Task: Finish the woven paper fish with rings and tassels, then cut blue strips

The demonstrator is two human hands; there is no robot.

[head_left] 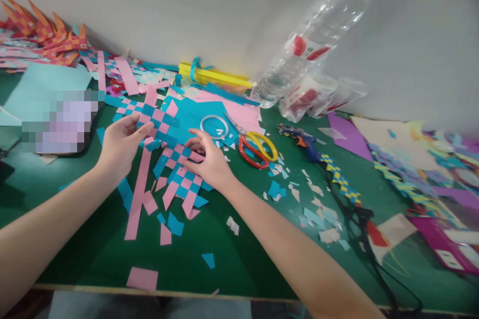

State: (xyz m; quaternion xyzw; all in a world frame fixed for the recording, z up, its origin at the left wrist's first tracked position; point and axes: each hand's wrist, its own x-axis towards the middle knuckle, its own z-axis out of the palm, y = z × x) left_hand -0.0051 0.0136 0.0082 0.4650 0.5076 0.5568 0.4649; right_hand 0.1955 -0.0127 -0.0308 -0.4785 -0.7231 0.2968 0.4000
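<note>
1. Centrally placed on the green table [243, 269], the scissors [258, 152], with one red and one yellow handle, serve as landmark; their blades point away from the person and to the left.
2. Woven paper piece [160, 120], checkered pink and blue: lies left of the scissors, between the two hands. Its long axis slants from far left to near right, its near-right part closer to the scissors. Whether this is one continuous band or overlapping sections cannot be told.
3. Left hand [121, 144]: farther left of the scissors; thumb and fingers pinch the woven part, the thumb on its upper face.
4. Right hand [209, 159]: just left of the scissors, and the nearer hand to them. Its fingers are bent and spread at the near-right part of the weave, thumb against the edge; how firmly they grasp cannot be told.
5. Loose pink strip [138, 199]: left of the scissors and nearer the person, its long axis running toward the table's front edge.
6. Glue gun [309, 147]: right of the scissors, apart from both hands.
</note>
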